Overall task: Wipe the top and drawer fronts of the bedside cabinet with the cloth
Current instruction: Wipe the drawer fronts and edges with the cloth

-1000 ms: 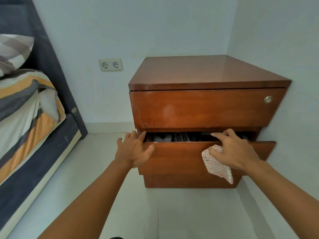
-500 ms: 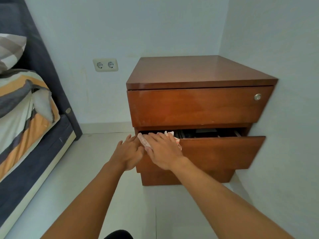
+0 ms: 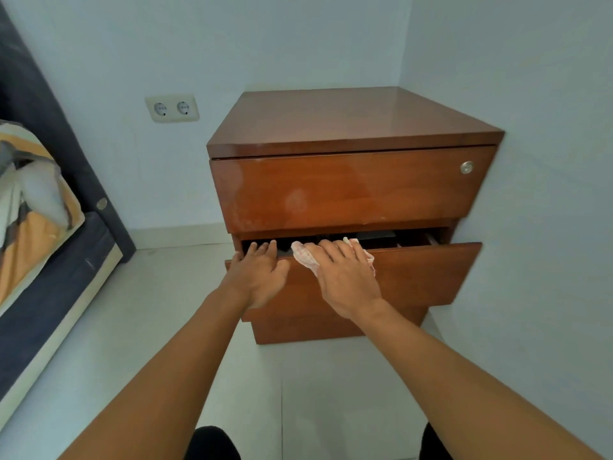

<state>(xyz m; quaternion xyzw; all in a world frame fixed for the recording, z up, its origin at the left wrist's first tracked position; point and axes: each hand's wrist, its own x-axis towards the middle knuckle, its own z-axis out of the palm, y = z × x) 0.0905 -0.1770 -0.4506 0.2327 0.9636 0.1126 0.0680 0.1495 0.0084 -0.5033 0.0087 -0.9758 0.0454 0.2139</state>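
Note:
The brown wooden bedside cabinet (image 3: pixel 348 124) stands in the room's corner. Its upper drawer (image 3: pixel 348 190) is closed and has a round metal lock at the right. Its lower drawer (image 3: pixel 421 277) is pulled partly out, and dark items show inside. My right hand (image 3: pixel 345 277) lies flat on a white cloth with thin red checks (image 3: pixel 303 255), pressing it against the lower drawer's top edge and front. My left hand (image 3: pixel 258 277) rests on the same drawer's left end with its fingers hooked over the top edge. Most of the cloth is hidden under my right hand.
A bed with a dark blue frame (image 3: pixel 66 270) and striped orange, grey and white bedding (image 3: pixel 30 220) runs along the left. A double wall socket (image 3: pixel 171 108) sits left of the cabinet. The right wall touches the cabinet's side. Pale floor tiles (image 3: pixel 156 327) lie between bed and cabinet.
My right hand slid the cloth from the drawer's right part leftward along its top edge to beside my left hand, then slightly back right. My left hand stayed on the drawer's left end.

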